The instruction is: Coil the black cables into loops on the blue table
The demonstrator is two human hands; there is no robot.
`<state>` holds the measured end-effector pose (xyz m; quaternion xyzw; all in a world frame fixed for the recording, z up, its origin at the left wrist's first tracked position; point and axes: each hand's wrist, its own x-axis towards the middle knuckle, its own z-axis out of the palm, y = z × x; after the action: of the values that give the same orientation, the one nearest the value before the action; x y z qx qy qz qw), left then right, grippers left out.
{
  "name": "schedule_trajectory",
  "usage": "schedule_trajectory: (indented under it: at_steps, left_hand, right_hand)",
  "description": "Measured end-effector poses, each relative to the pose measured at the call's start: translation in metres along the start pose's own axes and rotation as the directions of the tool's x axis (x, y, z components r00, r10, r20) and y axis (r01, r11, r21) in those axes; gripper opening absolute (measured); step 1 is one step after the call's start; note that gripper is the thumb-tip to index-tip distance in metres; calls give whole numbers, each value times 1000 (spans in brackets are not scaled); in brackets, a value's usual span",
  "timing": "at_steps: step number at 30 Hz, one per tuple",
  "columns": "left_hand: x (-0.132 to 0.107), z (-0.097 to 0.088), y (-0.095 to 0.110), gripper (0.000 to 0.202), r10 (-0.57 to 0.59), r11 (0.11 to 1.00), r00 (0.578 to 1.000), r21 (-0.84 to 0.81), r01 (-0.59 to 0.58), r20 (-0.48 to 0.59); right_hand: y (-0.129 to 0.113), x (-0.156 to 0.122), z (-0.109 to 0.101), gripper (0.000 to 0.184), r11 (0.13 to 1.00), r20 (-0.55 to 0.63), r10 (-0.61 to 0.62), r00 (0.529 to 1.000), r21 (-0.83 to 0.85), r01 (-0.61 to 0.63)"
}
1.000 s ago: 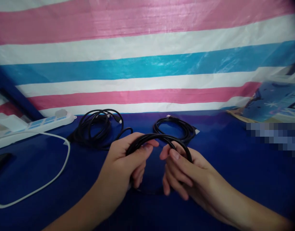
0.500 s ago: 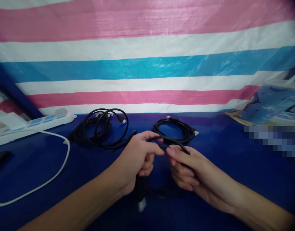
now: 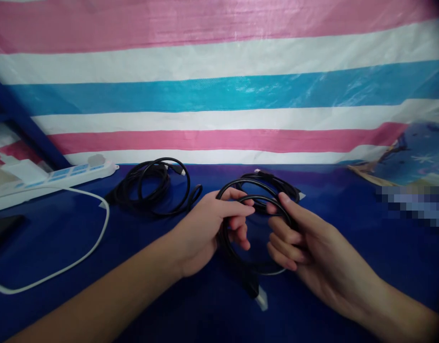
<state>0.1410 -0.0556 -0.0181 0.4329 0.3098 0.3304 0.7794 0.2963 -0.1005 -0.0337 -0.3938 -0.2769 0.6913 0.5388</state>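
Gripping a looped black cable [image 3: 229, 250] with both hands, and I've got it up over the blue table [image 3: 348, 214], centre stage! My left hand [image 3: 208, 221] has the loops between thumb and forefinger; my right hand [image 3: 305, 233] pinches the other side, thumb on top, lower fingers curled. Down below, the plug [image 3: 253, 288] dangles, its tip wrapped in something clear. Behind, one black coil [image 3: 124, 193] lies to the left, another coil [image 3: 287, 183] sits partly hidden by my loops, and there's a white power strip [image 3: 72, 176] at far left!
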Motion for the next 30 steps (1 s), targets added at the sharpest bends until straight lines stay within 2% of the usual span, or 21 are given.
schedule_trajectory:
  at_steps: [2,4,7,9,11,13,16,18,21,23,26,30]
  left_hand:
    - [-1,-3,12,8,-45,997,995,63,39,92]
    - [-4,-4,22,16,-116,980,984,176,92,132]
    - [-8,-4,25,24,-248,896,964,402,190,98]
    - [-10,-1,20,19,-255,874,967,435,218,28]
    - [-10,2,15,14,-186,919,982,347,188,-39]
    - [-8,4,11,13,-61,973,994,216,80,-92]
    - [-5,4,10,12,167,986,968,55,-160,-187]
    - [-4,2,11,8,245,967,943,-17,-256,-226]
    - [-6,-4,16,24,268,948,932,-104,-300,-243]
    - [-8,-7,21,30,269,936,930,-159,-313,-250]
    - [-11,-8,23,30,286,908,915,-225,-354,-285]
    - [-11,-2,13,22,279,867,896,-311,-390,-346]
  right_hand:
    - [-1,3,-1,19,998,-5,-44,999,-36,44]
    - [0,3,-1,15,991,41,-86,995,-100,90]
    - [6,-1,4,20,969,130,-51,990,-235,81]
    - [11,-4,7,20,964,117,-34,993,-258,64]
    - [14,-5,8,21,977,86,-74,994,-195,90]
    - [13,-4,7,26,991,101,-102,990,-74,110]
    - [5,0,2,45,990,247,-48,968,142,13]
    - [-1,1,-2,56,967,385,-27,923,244,-73]
    - [-5,0,-6,63,952,531,-13,847,266,-152]
    - [-4,-3,-6,63,952,557,-9,830,258,-163]
    - [2,-9,-3,65,949,520,-53,853,291,-119]
    - [12,-16,-1,60,966,454,-167,875,253,53]
